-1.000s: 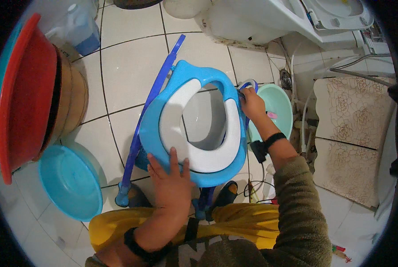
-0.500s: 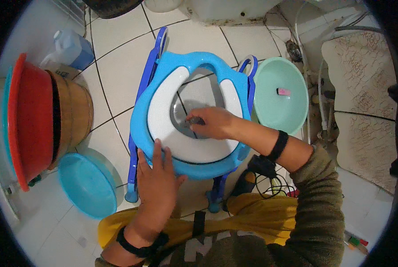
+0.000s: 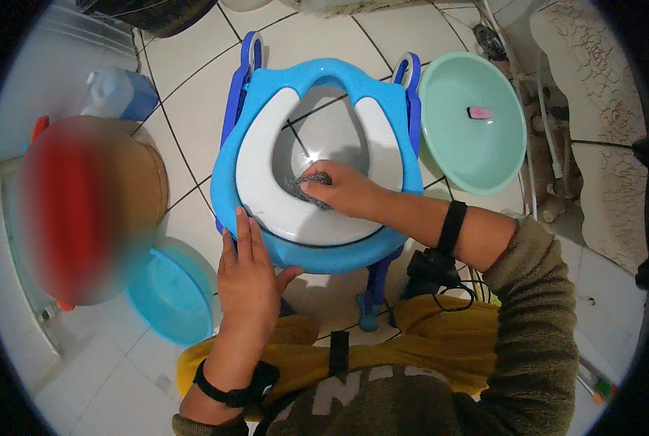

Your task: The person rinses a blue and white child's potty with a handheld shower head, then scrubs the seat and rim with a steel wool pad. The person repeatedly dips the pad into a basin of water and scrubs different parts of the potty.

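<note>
A child's toilet training seat (image 3: 223,174), light blue with a white padded ring (image 3: 317,225), stands before me on a darker blue folding frame (image 3: 238,94). My right hand (image 3: 350,192) is closed round a grey steel wool scourer (image 3: 320,200) at the inner edge of the seat opening, with part of it hidden under the fingers. My left hand (image 3: 248,280) lies with its fingers stretched out over the seat's near left rim, holding nothing. Tiled floor shows through the opening.
To the right sits a pale green basin (image 3: 477,156) with a small pink item (image 3: 480,112) inside. A blue basin (image 3: 168,298) leans at the left, near a blurred red shape (image 3: 74,211). Behind that stands a jug of blue liquid (image 3: 124,94). Pipes (image 3: 549,131) run along the right.
The view has shifted, so the seat appears slightly higher. More of the scourer shows below my right hand. My left hand stays on the rim.
</note>
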`<state>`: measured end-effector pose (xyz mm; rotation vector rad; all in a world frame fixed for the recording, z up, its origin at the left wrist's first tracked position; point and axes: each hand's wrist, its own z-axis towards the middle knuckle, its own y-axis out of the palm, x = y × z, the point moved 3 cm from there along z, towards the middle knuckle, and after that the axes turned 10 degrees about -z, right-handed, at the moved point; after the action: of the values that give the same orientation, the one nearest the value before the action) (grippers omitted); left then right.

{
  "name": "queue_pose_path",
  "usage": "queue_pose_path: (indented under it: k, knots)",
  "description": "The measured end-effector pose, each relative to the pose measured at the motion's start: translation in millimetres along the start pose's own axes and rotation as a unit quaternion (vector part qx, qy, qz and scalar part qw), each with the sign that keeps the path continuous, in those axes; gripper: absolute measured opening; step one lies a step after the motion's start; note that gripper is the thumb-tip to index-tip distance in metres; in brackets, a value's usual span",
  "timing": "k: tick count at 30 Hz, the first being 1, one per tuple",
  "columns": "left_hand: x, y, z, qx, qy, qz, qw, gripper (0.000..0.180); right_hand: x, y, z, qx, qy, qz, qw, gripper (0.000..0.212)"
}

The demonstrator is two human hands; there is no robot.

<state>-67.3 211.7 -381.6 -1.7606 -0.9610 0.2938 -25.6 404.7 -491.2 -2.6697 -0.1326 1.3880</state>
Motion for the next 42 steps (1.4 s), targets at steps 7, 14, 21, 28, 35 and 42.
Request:
queue_pose_path:
  k: [7, 14, 21, 28, 35, 42]
  knots:
    - [-3.6, -8.7, -1.2, 0.047, 0.012, -0.104, 0.993, 0.097, -0.7, -8.5, -5.5, 0.025, -0.040, -0.001, 0.999, 0.035]
    - [-46.4, -49.6, -2.1, 0.030, -0.092, -0.551, 0.829, 0.055, 4.2, -27.4, -15.5, 0.063, -0.050, 0.000, 0.997, 0.035]
    - [-65.9, -54.7, -4.5, 0.004, -0.120, -0.809, 0.575, 0.054, -3.6, -36.7, -29.2, 0.073, -0.075, 0.024, 0.994, 0.033]
    - [-69.9, -56.3, -8.9, -0.002, -0.101, -0.850, 0.517, 0.052, -3.7, -37.0, -29.2, 0.088, -0.051, 0.040, 0.994, 0.030]
    - [-66.1, -54.8, -4.7, 0.039, -0.126, -0.814, 0.566, 0.040, 0.0, -37.0, -35.6, 0.077, -0.059, 0.057, 0.994, 0.029]
    - [-30.5, -36.5, 6.8, 0.049, 0.044, -0.163, 0.984, 0.033, 4.5, -35.2, -43.8, 0.080, -0.093, 0.048, 0.991, 0.029]
